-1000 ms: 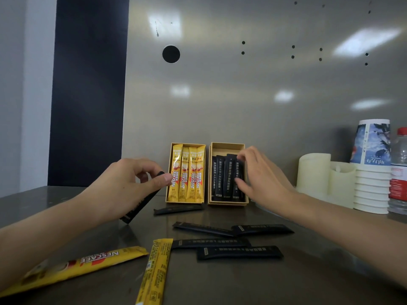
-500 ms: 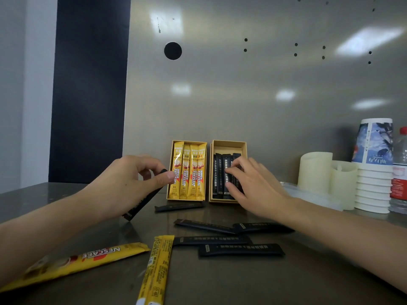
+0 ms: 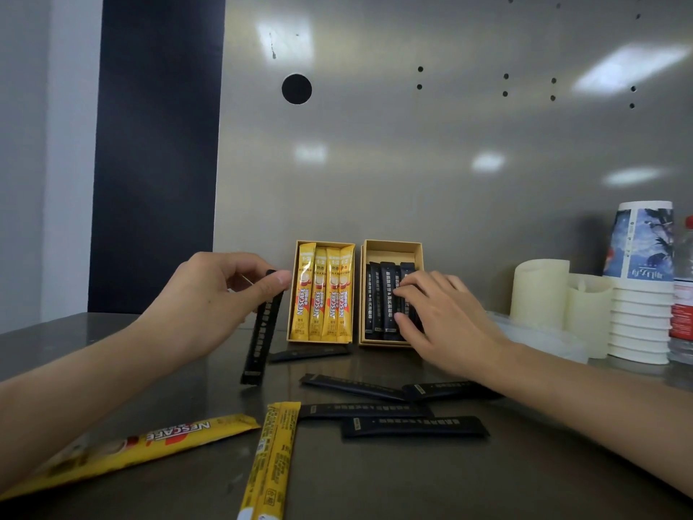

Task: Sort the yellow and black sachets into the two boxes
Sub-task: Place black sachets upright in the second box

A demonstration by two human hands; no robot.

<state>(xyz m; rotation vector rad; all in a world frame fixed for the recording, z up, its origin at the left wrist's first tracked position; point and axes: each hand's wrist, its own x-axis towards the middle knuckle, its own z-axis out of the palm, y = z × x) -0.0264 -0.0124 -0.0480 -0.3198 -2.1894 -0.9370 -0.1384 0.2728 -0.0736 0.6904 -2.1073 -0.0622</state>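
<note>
Left hand [image 3: 202,305] pinches black sachet [image 3: 262,332] near-upright. Right hand [image 3: 446,324] fingers, slightly spread, press boxed sachets [image 3: 386,294] in right box [image 3: 392,249], counter [image 3: 412,482] back edge.

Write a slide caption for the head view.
Left hand holds one black sachet; right hand rests on the packed sachets in the right box.

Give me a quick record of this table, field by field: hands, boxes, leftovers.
Left hand: pinches the held sachet, black, near upright
Right hand: fingers rest on boxed black sachets
Left box: four boxed yellow sachets, side by side
Right box: black only, partly hidden by the hand
Table: five loose black sachets, two loose yellow sachets
Far right: cups, candles, bottle
</note>
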